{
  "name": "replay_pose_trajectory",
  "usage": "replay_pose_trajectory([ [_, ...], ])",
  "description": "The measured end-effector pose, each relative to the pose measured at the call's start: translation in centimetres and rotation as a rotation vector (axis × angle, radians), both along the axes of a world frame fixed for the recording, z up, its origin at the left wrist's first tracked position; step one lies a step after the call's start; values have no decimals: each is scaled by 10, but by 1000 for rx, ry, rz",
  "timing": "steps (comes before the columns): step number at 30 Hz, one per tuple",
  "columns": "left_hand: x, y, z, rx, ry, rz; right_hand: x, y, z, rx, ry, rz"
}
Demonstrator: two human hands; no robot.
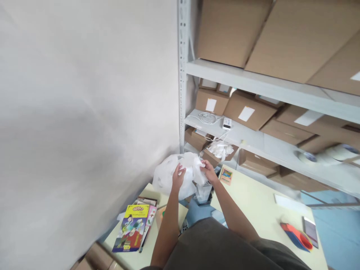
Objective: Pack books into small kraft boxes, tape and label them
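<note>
A crumpled white plastic bag (165, 174) bulges in front of me, between the wall and the metal shelf. My left hand (178, 177) is on its near side, with thumb and fingers curled into the thin film. At the bag's upper right edge, my right hand (208, 170) pinches a gathered fold. The fingertips of both hands are partly lost in the white plastic. A loose part of the bag hangs down below my right hand, beside the right table.
Colourful booklets (132, 228) lie on the left table. The right table (253, 198) bears a small card (226, 176), a phone (310, 231) and a red-and-blue tape dispenser (296, 237). Cardboard boxes (250, 108) and tape rolls (308, 157) fill the metal shelf (253, 80).
</note>
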State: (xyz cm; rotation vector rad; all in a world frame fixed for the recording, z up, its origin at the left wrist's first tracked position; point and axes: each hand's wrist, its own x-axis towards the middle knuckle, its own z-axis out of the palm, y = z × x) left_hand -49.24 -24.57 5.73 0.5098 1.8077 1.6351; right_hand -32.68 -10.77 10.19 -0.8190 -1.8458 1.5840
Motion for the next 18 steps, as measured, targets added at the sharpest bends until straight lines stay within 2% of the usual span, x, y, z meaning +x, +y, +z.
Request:
replay_pose_trajectory([
  [4,47,48,8,76,-278,-210,75,20,17,118,-55,122],
  [7,100,78,7,155,-325,-213,144,34,27,194,-105,171],
  [9,140,94,5,162,-340,-224,192,40,32,215,-165,151],
  [13,218,118,4,119,-295,-339,285,44,35,161,-186,70],
  [15,252,128,4,99,-291,-394,328,43,31,111,-180,29],
  [18,301,144,0,57,-327,-556,390,43,21,59,-191,-24],
])
